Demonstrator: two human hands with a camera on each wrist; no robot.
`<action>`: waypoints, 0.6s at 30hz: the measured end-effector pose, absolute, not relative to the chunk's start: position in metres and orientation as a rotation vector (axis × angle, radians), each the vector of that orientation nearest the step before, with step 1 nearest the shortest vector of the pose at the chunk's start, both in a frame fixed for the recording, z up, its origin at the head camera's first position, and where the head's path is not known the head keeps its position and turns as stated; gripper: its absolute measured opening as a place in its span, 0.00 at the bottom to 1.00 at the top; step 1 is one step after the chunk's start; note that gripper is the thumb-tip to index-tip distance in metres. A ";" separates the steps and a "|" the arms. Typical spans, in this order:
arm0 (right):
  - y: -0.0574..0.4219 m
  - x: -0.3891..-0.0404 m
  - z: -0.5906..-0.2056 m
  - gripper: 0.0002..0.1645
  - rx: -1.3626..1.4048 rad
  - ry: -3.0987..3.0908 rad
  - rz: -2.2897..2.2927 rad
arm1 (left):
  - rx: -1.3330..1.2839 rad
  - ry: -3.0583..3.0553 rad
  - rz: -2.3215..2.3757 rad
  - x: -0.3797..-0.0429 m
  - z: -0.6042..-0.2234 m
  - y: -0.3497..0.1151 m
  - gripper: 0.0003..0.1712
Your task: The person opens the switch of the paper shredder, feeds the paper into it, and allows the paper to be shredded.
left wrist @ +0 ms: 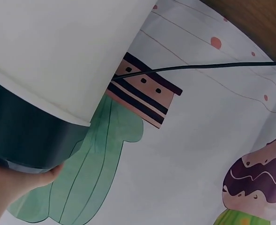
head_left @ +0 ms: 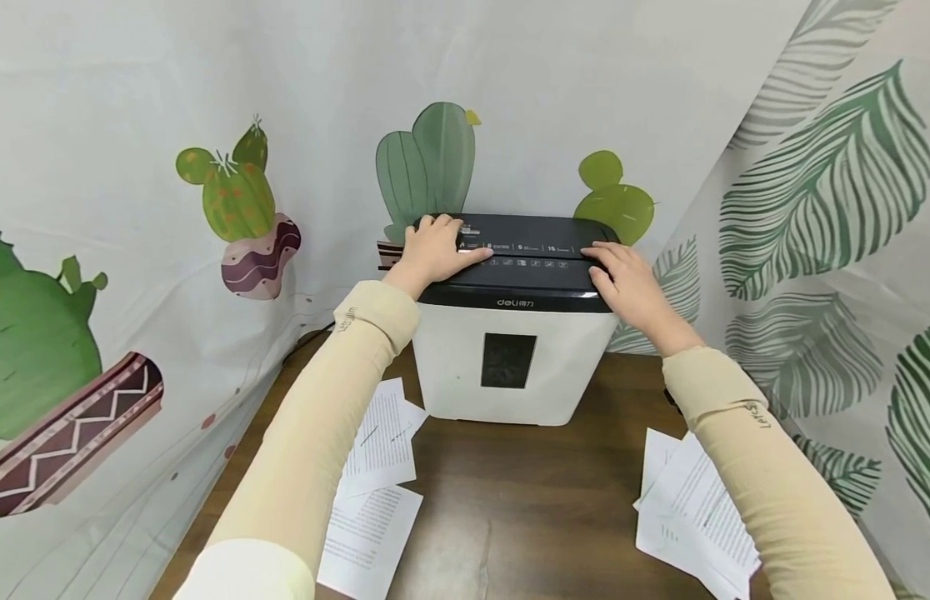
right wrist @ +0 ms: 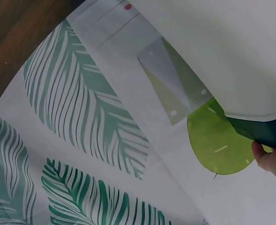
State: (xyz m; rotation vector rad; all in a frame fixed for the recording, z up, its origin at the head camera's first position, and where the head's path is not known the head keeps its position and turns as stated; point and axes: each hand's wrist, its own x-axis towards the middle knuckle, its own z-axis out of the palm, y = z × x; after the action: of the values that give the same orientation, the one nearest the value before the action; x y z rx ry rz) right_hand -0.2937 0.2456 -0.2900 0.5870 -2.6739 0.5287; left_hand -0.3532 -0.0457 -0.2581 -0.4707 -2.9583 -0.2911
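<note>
Shredder (head_left: pixel 450 358) beneath, long axis left–right | left hand (head_left: pixel 435 252), spread, on left end | right hand (head_left: pixel 627 282), loosely spread, on right end | neither nearer

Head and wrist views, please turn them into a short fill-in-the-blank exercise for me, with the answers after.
The left hand and right hand touch the dark lid, above a body coloured ____.
The Latin-letter brand on the shredder reads ____.
Of the wrist views, only the ____ one shows the cable.
Missing words: white; deli; left.
</note>
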 end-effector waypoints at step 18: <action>0.244 -0.292 -0.290 0.25 0.589 -2.652 0.566 | -0.511 -3.041 -0.318 -0.353 -0.258 -0.050 0.47</action>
State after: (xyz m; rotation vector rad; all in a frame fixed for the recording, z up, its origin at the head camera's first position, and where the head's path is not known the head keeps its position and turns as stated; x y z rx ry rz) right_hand -0.2918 0.2436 -0.2903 0.5895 -2.6525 0.5657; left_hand -0.3530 -0.0501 -0.2578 -0.5114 -3.0412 -0.3181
